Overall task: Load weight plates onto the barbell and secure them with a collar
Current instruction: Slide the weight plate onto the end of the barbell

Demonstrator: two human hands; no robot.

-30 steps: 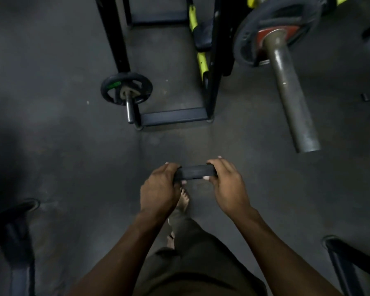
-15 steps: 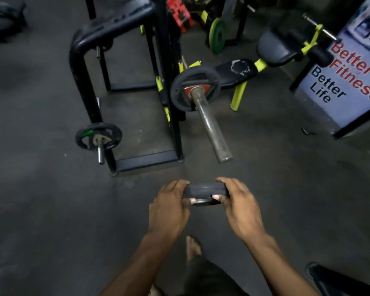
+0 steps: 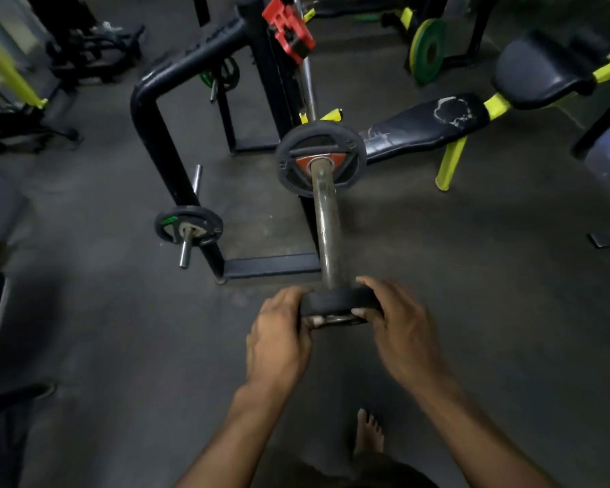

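Hands: our left hand and right hand clamp the small black weight plate.
Axis: grey steel barbell sleeve points at us, its tip meeting our plate.

The barbell sleeve was bare metal, dull grey and scuffed; the small plate gripped in both hands looked matt black rubber. The loaded plate was matt black with a red centre. The bench pad was black vinyl, cracked white; the floor was rough, matt grey
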